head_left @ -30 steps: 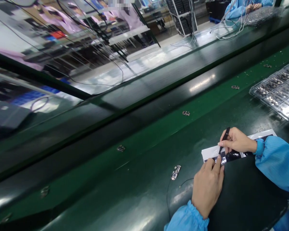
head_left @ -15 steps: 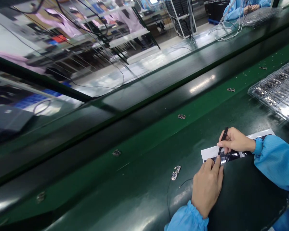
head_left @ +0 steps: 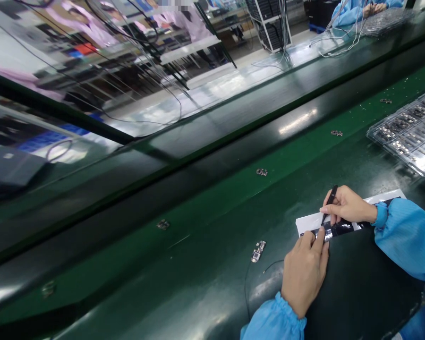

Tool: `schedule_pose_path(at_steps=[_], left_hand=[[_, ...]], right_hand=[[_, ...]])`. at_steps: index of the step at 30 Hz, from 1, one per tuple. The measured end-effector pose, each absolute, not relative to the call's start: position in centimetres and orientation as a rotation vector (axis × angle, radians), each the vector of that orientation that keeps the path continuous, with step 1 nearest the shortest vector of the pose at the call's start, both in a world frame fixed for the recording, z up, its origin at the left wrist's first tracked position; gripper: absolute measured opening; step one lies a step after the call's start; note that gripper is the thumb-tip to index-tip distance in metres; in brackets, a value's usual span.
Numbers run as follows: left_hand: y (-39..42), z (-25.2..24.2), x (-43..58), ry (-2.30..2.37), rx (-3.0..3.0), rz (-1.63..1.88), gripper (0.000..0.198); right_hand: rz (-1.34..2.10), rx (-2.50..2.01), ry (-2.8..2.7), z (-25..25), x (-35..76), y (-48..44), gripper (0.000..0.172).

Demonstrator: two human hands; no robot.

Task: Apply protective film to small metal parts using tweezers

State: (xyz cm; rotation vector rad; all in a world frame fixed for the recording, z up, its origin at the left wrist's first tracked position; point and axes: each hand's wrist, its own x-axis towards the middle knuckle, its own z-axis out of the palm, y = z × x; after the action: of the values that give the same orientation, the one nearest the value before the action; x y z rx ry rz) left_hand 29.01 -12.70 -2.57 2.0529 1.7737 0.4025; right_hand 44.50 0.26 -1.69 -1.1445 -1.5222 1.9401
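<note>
Small boards [head_left: 262,172] have been carried leftward, but the lower-right strip [head_left: 342,228] is still pressed by the left hand [head_left: 304,271], grip unclear, with tweezers [head_left: 331,197] held in the right hand [head_left: 352,207], and seems unfinished.

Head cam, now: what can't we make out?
All in the head view:
Strip: partly hidden by left hand, right hand and right sleeve.
Black tool: tip too small to read.
Tray: cut off by right edge.
Lower-left part: blurred.
</note>
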Motion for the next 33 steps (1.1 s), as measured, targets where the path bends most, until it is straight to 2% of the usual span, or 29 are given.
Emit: schedule_pose_path(at_steps=[5, 10, 15, 19, 23, 27, 33], left_hand=[[-12.1, -0.9, 29.0, 1.701, 1.944, 0.432, 0.034], [-10.0, 1.3, 25.6, 1.596, 1.936, 0.295, 0.028], [-2.3, 1.6, 17.6, 2.082, 2.064, 0.171, 0.026], [4.1, 0.6, 13.2, 2.053, 2.142, 0.079, 0.045], [6.9, -0.6, 11.6, 1.949, 2.149, 0.021, 0.036], [7.0, -1.1, 10.9, 2.010, 2.103, 0.135, 0.025], [7.4, 0.2, 12.1, 2.222, 1.749, 0.524, 0.013]], right_hand=[[1.938, -1.130, -1.468, -1.5, 44.5, 0.5, 0.037], [1.970, -1.106, -1.401, -1.9, 44.4, 0.4, 0.036], [2.007, -1.056, -1.364, -2.9, 43.8, 0.2, 0.032], [2.037, -1.037, -1.319, -3.1, 43.2, 0.1, 0.028], [2.067, -1.004, -1.242, -3.3, 42.4, 0.2, 0.026], [2.110, -0.965, -1.187, -3.2, 41.9, 0.3, 0.022], [2.121, -0.905, -1.120, -3.1, 41.8, 0.5, 0.020]])
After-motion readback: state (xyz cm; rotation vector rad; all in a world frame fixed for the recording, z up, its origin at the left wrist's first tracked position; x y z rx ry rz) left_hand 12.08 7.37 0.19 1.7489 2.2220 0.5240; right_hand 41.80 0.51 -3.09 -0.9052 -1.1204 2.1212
